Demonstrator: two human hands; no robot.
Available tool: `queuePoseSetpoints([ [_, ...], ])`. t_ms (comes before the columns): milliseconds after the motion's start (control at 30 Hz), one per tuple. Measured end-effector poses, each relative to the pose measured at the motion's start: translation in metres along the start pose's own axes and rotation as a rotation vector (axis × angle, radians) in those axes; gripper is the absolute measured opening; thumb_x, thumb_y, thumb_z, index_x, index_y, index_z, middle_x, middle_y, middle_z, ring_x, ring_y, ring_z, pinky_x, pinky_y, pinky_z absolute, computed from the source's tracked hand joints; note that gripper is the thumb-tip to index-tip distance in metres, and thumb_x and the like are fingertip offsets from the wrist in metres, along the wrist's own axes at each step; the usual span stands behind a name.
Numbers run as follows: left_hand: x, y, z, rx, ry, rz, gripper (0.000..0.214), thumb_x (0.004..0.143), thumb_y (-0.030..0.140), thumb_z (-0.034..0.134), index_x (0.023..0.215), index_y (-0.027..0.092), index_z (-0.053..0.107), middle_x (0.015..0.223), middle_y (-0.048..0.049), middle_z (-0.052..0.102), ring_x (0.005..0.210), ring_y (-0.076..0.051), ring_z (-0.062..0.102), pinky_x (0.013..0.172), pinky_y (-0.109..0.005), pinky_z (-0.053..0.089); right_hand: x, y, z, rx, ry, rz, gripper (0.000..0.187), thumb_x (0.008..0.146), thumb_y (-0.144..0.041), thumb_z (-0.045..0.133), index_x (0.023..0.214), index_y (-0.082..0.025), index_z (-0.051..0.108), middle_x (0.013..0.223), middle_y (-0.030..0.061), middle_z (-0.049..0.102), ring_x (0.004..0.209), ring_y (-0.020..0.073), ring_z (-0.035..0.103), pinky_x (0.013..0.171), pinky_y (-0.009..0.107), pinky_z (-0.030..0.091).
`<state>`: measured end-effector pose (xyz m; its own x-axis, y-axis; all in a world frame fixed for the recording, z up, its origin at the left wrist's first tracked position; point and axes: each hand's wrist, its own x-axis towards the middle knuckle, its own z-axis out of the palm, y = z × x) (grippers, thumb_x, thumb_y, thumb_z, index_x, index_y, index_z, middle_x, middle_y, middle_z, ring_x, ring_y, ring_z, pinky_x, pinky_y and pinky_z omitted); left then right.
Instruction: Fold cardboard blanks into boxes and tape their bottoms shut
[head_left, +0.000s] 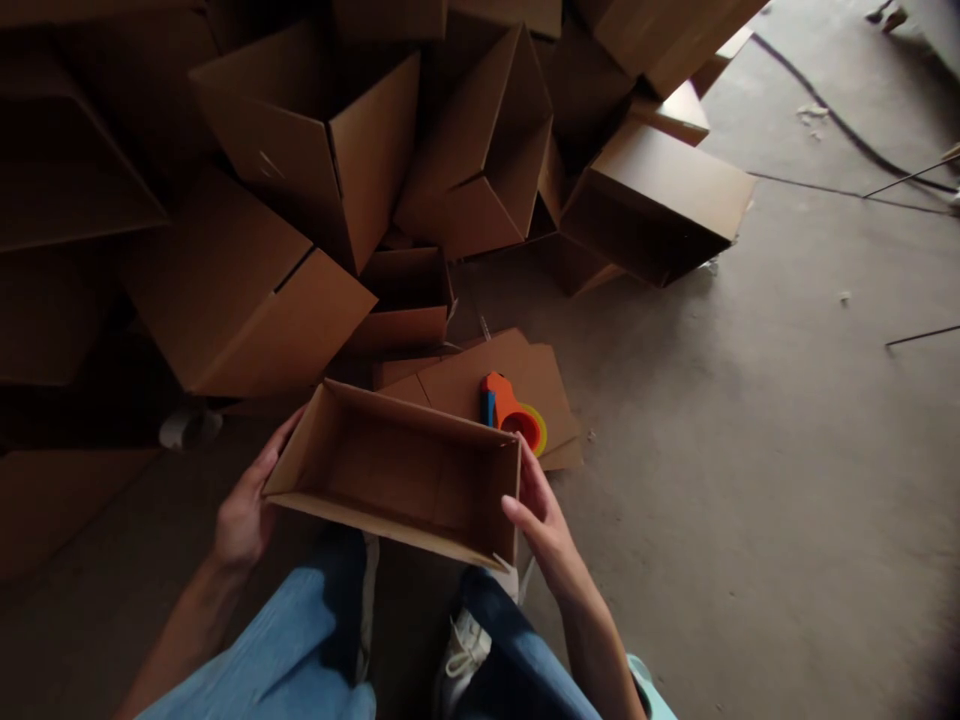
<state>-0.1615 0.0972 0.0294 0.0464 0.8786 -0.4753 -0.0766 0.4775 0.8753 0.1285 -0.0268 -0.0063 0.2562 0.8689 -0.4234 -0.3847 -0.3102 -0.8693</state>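
Note:
An open-topped cardboard box [405,470] is held in front of my knees, its hollow inside facing up at me. My left hand [247,510] grips its left end, fingers behind the wall and partly hidden. At the right end, my right hand [541,515] clasps the short wall, with the thumb near the rim and the fingers along the outside. Just beyond the box, an orange tape dispenser [517,412] with a yellow roll and a blue part lies on flat cardboard sheets [525,365].
Open cardboard boxes [247,290] are heaped across the far side and left. One box [660,190] lies on its side at the right of the heap. A tape roll [187,430] sits at left. A dark cable [840,120] crosses the concrete floor [750,450].

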Motion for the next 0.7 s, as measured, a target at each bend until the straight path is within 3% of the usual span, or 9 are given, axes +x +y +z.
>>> queuePoseSetpoints([
  [100, 0.005, -0.009, -0.003, -0.035, 0.088, 0.003, 0.061, 0.080, 0.053, 0.067, 0.133, 0.023, 0.065, 0.143, -0.0031, 0.062, 0.139, -0.033, 0.048, 0.117, -0.041, 0.039, -0.002, -0.001, -0.003, -0.282, -0.011, 0.079, 0.078, 0.079, -0.060, 0.072, 0.145, -0.026, 0.051, 0.149, 0.0087, 0.054, 0.138, 0.0296, 0.050, 0.115, 0.047, 0.040],
  [200, 0.007, -0.014, -0.002, -0.090, 0.145, 0.034, 0.055, 0.075, 0.051, 0.073, 0.120, 0.021, 0.073, 0.134, -0.0048, 0.068, 0.134, -0.033, 0.053, 0.113, -0.039, 0.042, -0.009, -0.007, -0.005, -0.634, -0.034, 0.163, 0.053, 0.087, -0.067, 0.055, 0.108, -0.020, 0.069, 0.103, 0.0095, 0.073, 0.098, 0.0274, 0.067, 0.088, 0.040, 0.052],
  [300, 0.006, -0.011, -0.001, -0.170, 0.183, -0.012, 0.058, 0.075, 0.059, 0.067, 0.116, 0.019, 0.075, 0.126, -0.0069, 0.073, 0.128, -0.033, 0.058, 0.107, -0.040, 0.045, -0.014, -0.013, -0.004, -0.936, -0.074, 0.232, 0.052, 0.093, -0.064, 0.038, 0.070, -0.021, 0.058, 0.061, 0.0015, 0.058, 0.059, 0.0182, 0.053, 0.062, 0.033, 0.043],
  [400, 0.008, -0.006, -0.003, -0.255, 0.242, -0.026, 0.061, 0.080, 0.065, 0.055, 0.115, 0.019, 0.075, 0.127, -0.0073, 0.072, 0.128, -0.031, 0.058, 0.102, -0.038, 0.047, -0.018, -0.021, -0.011, -0.949, -0.052, 0.225, 0.053, 0.090, -0.064, 0.036, 0.059, -0.023, 0.049, 0.057, 0.0009, 0.054, 0.056, 0.0162, 0.047, 0.058, 0.031, 0.040],
  [467, 0.013, -0.005, -0.007, -0.256, 0.301, 0.015, 0.052, 0.082, 0.060, 0.057, 0.107, 0.019, 0.075, 0.128, -0.0067, 0.071, 0.130, -0.028, 0.056, 0.100, -0.033, 0.047, -0.022, -0.026, -0.029, -0.856, 0.081, 0.244, 0.053, 0.083, -0.069, 0.044, 0.061, -0.022, 0.056, 0.067, 0.0043, 0.064, 0.067, 0.0198, 0.056, 0.063, 0.032, 0.046],
  [600, 0.024, -0.019, -0.015, -0.158, 0.348, 0.091, 0.027, 0.076, 0.043, 0.073, 0.085, 0.018, 0.075, 0.109, -0.0052, 0.074, 0.120, -0.022, 0.059, 0.092, -0.027, 0.047, -0.036, -0.031, -0.093, -0.577, 0.540, 0.222, 0.059, 0.065, -0.074, 0.060, 0.088, -0.021, 0.074, 0.093, 0.0081, 0.075, 0.095, 0.0306, 0.067, 0.078, 0.041, 0.056],
  [667, 0.027, -0.030, -0.015, -0.117, 0.321, 0.128, 0.026, 0.072, 0.044, 0.079, 0.076, 0.018, 0.074, 0.099, -0.0040, 0.074, 0.109, -0.020, 0.062, 0.087, -0.026, 0.047, -0.045, -0.031, -0.127, -0.525, 0.758, 0.157, 0.064, 0.071, -0.072, 0.059, 0.104, -0.019, 0.073, 0.101, 0.0120, 0.075, 0.098, 0.0346, 0.069, 0.078, 0.047, 0.059],
  [700, 0.028, -0.036, -0.014, -0.086, 0.302, 0.139, 0.028, 0.070, 0.045, 0.080, 0.075, 0.019, 0.074, 0.096, -0.0036, 0.074, 0.105, -0.019, 0.063, 0.086, -0.026, 0.047, -0.049, -0.031, -0.142, -0.552, 0.785, 0.091, 0.067, 0.077, -0.071, 0.055, 0.117, -0.019, 0.070, 0.109, 0.0138, 0.074, 0.104, 0.0359, 0.068, 0.081, 0.049, 0.059],
])
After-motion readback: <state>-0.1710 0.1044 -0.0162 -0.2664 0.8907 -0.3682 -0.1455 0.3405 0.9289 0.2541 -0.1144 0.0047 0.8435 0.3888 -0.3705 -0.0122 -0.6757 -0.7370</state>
